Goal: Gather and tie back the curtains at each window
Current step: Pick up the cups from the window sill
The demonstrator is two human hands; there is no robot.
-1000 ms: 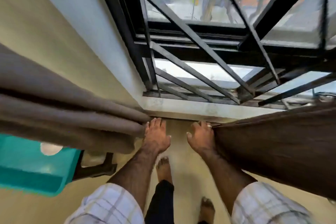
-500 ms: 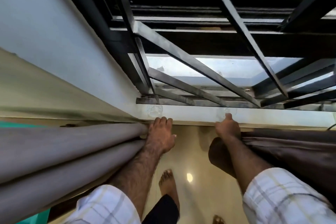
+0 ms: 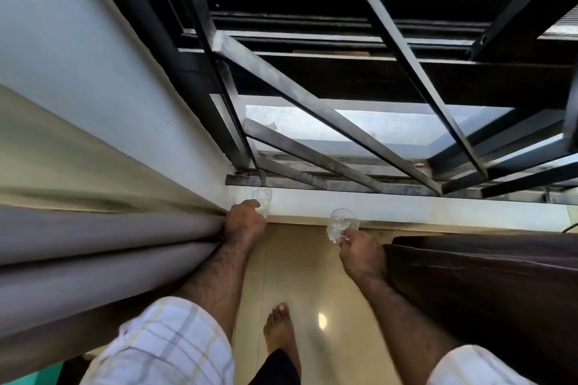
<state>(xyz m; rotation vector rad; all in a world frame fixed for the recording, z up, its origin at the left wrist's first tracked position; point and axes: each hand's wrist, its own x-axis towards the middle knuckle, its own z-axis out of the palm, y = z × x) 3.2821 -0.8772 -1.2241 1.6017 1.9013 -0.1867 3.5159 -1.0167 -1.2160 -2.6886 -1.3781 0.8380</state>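
Note:
A grey curtain (image 3: 103,262) hangs bunched at the left and a dark brown curtain (image 3: 488,287) at the right, with the barred window (image 3: 344,122) between them. My left hand (image 3: 245,223) sits at the grey curtain's edge, its fingers curled around the base of a clear glass (image 3: 259,194) standing on the white sill (image 3: 422,208). My right hand (image 3: 362,255) pinches a second clear glass (image 3: 340,223), held tilted just off the sill's front edge, beside the brown curtain.
Black diagonal window bars (image 3: 391,50) run above the sill. Below lies a glossy beige tiled floor (image 3: 328,291) with my bare foot (image 3: 280,331) on it. A teal object (image 3: 22,380) peeks out at the lower left corner.
Both hands left the curtain edges and went to the sill. The left hand reached a glass there. The right hand picked up the other glass and drew it off the sill.

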